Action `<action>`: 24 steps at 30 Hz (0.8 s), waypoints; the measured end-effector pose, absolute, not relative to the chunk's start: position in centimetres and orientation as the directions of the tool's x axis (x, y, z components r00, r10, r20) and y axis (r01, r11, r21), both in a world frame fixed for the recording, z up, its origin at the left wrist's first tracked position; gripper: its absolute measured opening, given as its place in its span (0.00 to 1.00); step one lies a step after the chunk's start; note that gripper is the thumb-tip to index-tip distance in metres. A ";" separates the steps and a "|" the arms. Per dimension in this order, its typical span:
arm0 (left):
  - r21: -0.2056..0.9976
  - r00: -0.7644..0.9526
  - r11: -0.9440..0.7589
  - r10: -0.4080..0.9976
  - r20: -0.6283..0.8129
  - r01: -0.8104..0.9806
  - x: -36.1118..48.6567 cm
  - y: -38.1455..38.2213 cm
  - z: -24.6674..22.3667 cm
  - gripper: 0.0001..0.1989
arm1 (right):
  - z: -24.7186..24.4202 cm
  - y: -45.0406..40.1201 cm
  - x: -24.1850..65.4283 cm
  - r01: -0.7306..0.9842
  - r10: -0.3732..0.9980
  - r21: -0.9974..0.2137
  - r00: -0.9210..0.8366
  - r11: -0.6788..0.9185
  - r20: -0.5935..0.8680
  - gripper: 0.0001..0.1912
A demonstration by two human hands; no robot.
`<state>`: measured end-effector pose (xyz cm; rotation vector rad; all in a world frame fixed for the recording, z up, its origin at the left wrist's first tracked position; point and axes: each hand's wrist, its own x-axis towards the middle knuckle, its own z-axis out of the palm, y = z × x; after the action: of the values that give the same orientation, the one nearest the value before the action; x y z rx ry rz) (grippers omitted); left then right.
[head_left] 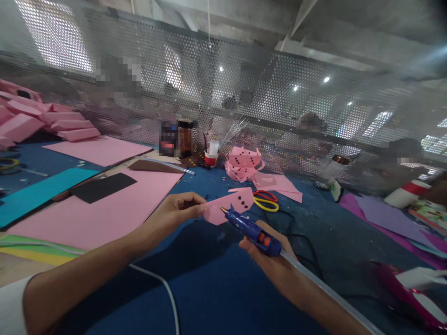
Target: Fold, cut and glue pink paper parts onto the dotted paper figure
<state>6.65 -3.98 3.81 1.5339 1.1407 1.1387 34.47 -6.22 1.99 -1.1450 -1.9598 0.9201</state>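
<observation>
A pink paper cutout (226,202) is pinched in the left hand (179,209); a blue glue gun (244,225) is gripped in the right hand (271,269), its nozzle held at the cutout, contact unclear. Beyond the grips, a white item (213,147) is held in a red-and-white cup (210,161); a dark-lidded brown jar (185,142) is seen near it, its contents unclear
</observation>
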 end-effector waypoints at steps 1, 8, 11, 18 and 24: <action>0.969 0.149 -0.184 0.976 0.160 0.162 6.6 -3.9 3.8 0.11 | 1.9 -6.2 34.5 0.422 0.912 -0.844 -0.373 0.330 0.170 0.18; 0.981 -0.006 -0.132 0.991 0.134 0.138 4.1 -2.8 3.9 0.10 | 2.2 -5.1 34.6 0.445 0.954 -0.871 -0.290 0.206 0.077 0.24; 0.979 -0.060 -0.142 0.987 0.152 0.147 1.8 -2.2 4.1 0.10 | 2.7 -4.1 34.5 0.428 0.945 -0.874 -0.314 0.231 0.096 0.23; 0.986 -0.230 -0.118 0.963 0.143 0.119 -3.4 -0.7 3.0 0.11 | 2.7 0.0 33.6 0.475 0.913 -0.838 -0.403 0.268 0.064 0.19; 0.997 -0.356 -0.054 0.932 0.070 0.053 -5.1 -0.1 2.3 0.11 | 3.3 3.2 31.6 0.539 0.889 -0.792 -0.458 0.287 0.011 0.15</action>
<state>-5.06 -0.10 2.30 1.0932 1.4776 1.5037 31.65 3.20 3.26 -1.2771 -2.1071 1.0277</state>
